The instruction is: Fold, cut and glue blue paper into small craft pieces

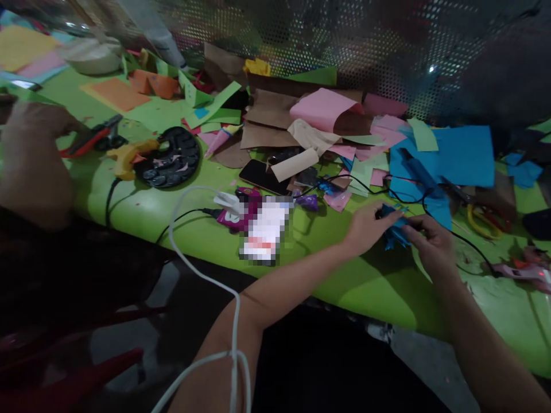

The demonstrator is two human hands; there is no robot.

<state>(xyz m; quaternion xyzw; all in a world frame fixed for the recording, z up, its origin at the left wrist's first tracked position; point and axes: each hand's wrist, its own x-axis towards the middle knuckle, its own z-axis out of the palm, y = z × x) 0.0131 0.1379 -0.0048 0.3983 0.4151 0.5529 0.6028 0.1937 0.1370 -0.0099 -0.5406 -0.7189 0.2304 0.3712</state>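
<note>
Over the green table's front part, my left hand and my right hand meet around a small piece of blue paper with a fringed, cut edge. The left fingers grip it from the left and top. On its right side, the right thumb and fingers pinch it. Behind my hands lie larger sheets of blue paper and a dark blue stick-like tool. Yellow-handled scissors rest to the right of my right hand.
A phone with a lit, blurred screen lies near the table edge beside a magenta tissue pack. A yellow glue gun rests on a black round holder. A co-worker's hand is at left. A white cable crosses my lap.
</note>
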